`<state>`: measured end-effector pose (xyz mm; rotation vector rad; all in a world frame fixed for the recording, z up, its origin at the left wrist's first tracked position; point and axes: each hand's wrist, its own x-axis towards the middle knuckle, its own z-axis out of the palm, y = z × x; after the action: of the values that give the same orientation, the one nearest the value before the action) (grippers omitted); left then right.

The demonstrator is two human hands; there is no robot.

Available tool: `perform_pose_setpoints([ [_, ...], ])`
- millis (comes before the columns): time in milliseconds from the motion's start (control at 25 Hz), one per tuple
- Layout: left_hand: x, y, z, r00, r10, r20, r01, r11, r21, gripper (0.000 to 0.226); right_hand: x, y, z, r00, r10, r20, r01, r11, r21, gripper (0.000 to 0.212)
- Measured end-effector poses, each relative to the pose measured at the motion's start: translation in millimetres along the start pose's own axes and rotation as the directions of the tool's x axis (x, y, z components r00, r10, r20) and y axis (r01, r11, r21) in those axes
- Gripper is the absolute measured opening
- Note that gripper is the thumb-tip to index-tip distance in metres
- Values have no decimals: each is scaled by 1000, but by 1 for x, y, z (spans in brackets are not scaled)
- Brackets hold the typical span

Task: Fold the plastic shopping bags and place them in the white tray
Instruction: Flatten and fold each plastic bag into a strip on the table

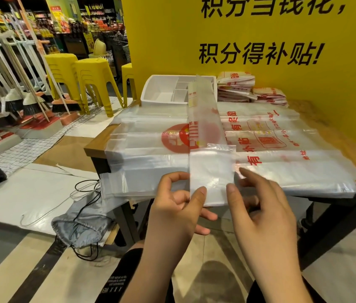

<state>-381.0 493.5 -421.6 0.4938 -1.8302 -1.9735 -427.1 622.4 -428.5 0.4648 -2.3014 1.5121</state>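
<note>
A clear plastic bag folded into a long narrow strip (205, 127) runs from my hands away toward the white tray (150, 92). Its near end is doubled over into a flap (211, 171). My left hand (179, 211) pinches the flap's lower left corner, thumb on top and fingers beneath. My right hand (260, 206) pinches the lower right corner the same way, its forefinger stretched along the flap's right edge. Under the strip a stack of flat bags with red print (282, 154) covers the wooden table (98, 141).
Folded bags (236, 84) are piled at the back right beside the tray, against a yellow wall (260, 29). Yellow stools (94, 79) and a rack of brooms (19, 92) stand to the left. A grey drawstring bag (80, 224) and cords lie on the floor by the table leg.
</note>
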Motion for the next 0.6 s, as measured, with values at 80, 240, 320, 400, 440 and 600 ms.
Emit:
perform_pose_setpoints([
  [80, 1, 0, 1, 1000, -1, -8, 1, 1000, -6, 37, -8, 6, 1, 999, 14, 44, -16, 999, 49, 36],
  [240, 0, -1, 5, 1000, -11, 5, 11, 1000, -27, 37, -9, 6, 3, 996, -37, 84, 36, 999, 11, 39],
  [320, 1, -1, 6, 1000, -3, 5, 3, 1000, -22, 37, -9, 5, 3, 993, -39, 113, 44, 998, -47, 45],
  [400, 2, -1, 7, 1000, 19, -2, -19, 1000, -15, 36, -10, 3, 2, 984, -8, 176, 24, 996, -87, 52],
  [440, 2, -2, 7, 999, 34, -9, -34, 999, -8, 36, -11, 2, 2, 978, 12, 206, 5, 996, -84, 55],
  [600, 2, -5, 8, 995, 97, -24, -95, 994, 55, 41, -12, -2, 2, 971, 63, 229, -61, 998, -17, 57],
])
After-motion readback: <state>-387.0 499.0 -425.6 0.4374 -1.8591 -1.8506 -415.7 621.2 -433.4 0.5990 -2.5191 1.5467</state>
